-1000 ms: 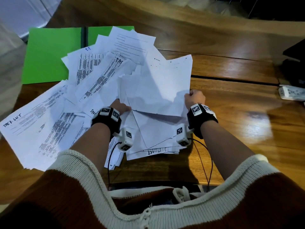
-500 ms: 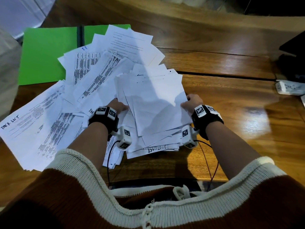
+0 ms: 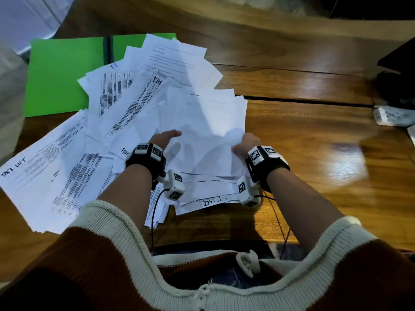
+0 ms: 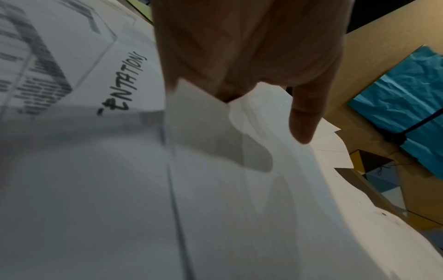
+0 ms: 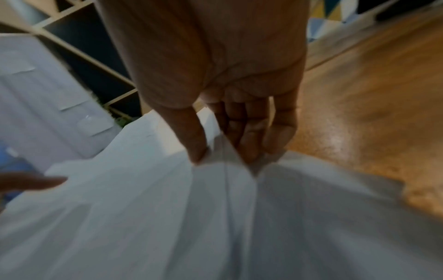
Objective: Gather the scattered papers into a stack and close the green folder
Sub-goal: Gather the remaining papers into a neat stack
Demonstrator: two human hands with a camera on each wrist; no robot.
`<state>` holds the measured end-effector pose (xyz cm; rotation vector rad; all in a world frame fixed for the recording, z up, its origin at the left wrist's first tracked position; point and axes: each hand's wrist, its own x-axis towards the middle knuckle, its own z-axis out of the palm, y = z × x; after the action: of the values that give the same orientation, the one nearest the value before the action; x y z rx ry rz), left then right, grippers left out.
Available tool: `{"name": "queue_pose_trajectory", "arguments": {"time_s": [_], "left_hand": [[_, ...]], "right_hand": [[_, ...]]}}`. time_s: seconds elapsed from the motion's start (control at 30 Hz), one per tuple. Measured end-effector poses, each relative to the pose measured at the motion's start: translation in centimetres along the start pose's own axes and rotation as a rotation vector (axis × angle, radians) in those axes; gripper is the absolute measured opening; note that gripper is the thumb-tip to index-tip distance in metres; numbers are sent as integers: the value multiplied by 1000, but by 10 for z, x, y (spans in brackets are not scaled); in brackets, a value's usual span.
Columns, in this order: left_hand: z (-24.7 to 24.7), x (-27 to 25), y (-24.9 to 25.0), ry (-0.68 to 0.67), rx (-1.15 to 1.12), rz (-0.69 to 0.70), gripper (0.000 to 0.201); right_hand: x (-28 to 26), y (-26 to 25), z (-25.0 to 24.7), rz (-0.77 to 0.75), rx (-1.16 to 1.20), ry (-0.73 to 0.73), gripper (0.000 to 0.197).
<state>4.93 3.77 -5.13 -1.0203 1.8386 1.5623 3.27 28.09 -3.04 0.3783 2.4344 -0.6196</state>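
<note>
You hold a loose bundle of papers (image 3: 202, 131) between both hands above the wooden table (image 3: 314, 142), near its front edge. Your right hand (image 3: 243, 143) grips the right edge of the bundle: in the right wrist view the thumb (image 5: 191, 136) and fingers (image 5: 249, 136) pinch the sheets so that they crease at the pinch. Your left hand (image 3: 165, 138) is at the left edge of the same bundle; the left wrist view shows the thumb (image 4: 304, 117) lying on top of the sheets and the fingers tucked under them, so it too has hold of the paper. The bundle is uneven, with corners fanning out at the far side and several sheet edges sticking out at the near side.

More printed sheets (image 3: 67, 164) lie spread flat across the left part of the table, overlapping one another; one near the left edge carries handwritten capitals. The green folder (image 3: 60, 75) lies open at the far left, and the far sheets of the pile cover most of its right half. A white power strip (image 3: 393, 116) sits at the far right edge of the table, well apart from the papers.
</note>
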Motion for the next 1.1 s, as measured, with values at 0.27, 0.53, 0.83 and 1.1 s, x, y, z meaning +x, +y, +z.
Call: {"name": "queue_pose_trajectory", "arguments": {"time_s": [0.27, 0.53, 0.83, 1.1], "left_hand": [[0, -3, -6, 162, 459, 216, 49], [-3, 1, -9, -49, -86, 419, 27], [-31, -35, 10, -380, -292, 422, 45], [-22, -5, 13, -243, -19, 266, 78]], "right_hand": [[6, -3, 5, -136, -311, -92, 37], [33, 15, -13, 95, 160, 68, 88], [13, 8, 1, -33, 1006, -165, 54], [0, 2, 6, 86, 979, -101, 27]]}}
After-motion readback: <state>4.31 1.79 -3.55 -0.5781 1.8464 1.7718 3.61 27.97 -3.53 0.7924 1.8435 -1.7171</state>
